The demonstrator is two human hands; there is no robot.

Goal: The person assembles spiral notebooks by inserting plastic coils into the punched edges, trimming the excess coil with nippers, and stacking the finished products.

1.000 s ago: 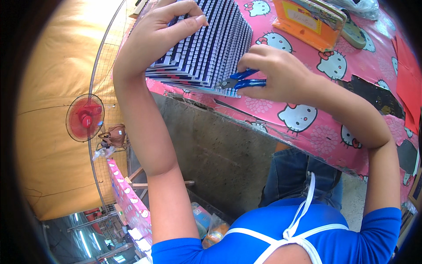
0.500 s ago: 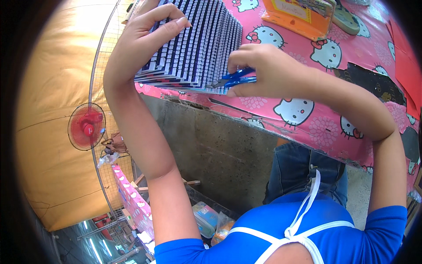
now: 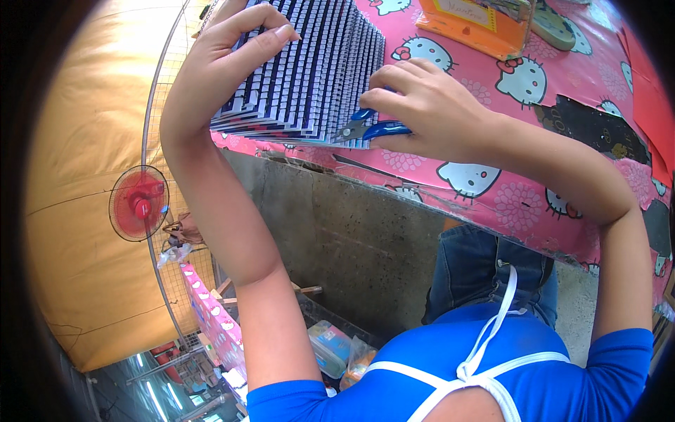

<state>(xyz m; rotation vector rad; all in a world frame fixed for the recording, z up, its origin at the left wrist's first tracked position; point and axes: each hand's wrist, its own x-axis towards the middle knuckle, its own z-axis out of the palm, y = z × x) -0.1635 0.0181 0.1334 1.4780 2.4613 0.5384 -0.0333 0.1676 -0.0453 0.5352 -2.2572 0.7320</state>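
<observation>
A tall stack of wire-bound booklets (image 3: 302, 77), its rows of pale wire loops facing me, stands at the table's left end. In my right hand (image 3: 425, 102) is a pair of small nippers (image 3: 383, 129) with blue handles. Their handles are spread apart, and the grey jaws touch or nearly touch the stack's lower near corner. My left hand (image 3: 242, 46) lies over the stack's far left part, bent at the wrist. Its thumb and forefinger are drawn together; the other fingers are mostly hidden, and whatever they may hold cannot be made out.
A pink cartoon-print cover (image 3: 471, 179), torn in places, lies over the table. On it are an orange holder (image 3: 467, 35), a green oval object (image 3: 552, 28) and red sheets (image 3: 647, 105) at the right. A red fan (image 3: 140, 204) stands by a wire mesh at left.
The nippers' handles have opened wider, with my right fingers lifting and spreading. Their jaws stay near the same corner of the stack. My left hand has barely shifted.
</observation>
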